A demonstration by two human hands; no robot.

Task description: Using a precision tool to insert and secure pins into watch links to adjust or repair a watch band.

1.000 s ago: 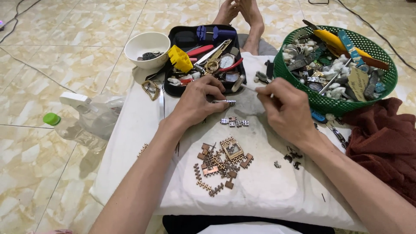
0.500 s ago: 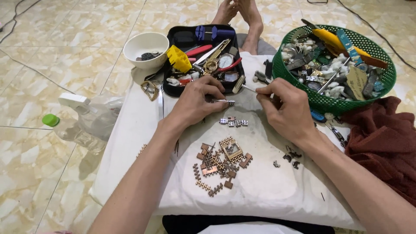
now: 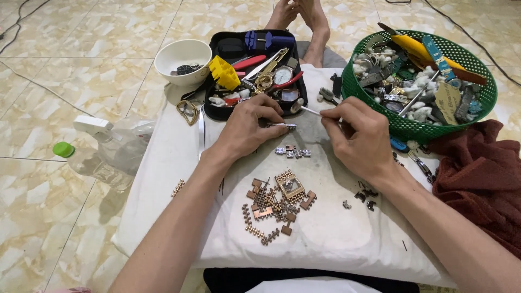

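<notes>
My left hand (image 3: 251, 126) pinches a small silver watch-band link (image 3: 286, 126) just above the white cloth (image 3: 336, 228). My right hand (image 3: 355, 137) holds a cotton swab (image 3: 308, 110), its white tip pointing left toward the link. Below the two hands lie a few silver links (image 3: 293, 153). Nearer to me sits a pile of copper-coloured band links and a small square watch case (image 3: 282, 199). A few dark small parts (image 3: 364, 196) rest under my right wrist.
A black tray (image 3: 223, 115) of tools and watches stands behind my left hand, a white bowl (image 3: 183, 61) to its left. At the right are a green basket (image 3: 423, 127) of watch parts and a dark red cloth (image 3: 477, 179). A clear spray bottle (image 3: 111, 146) lies at the left. Bare feet (image 3: 301, 21) show beyond the tray.
My right hand has brought the cotton swab slightly closer to the link held by my left hand. Otherwise little has moved.
</notes>
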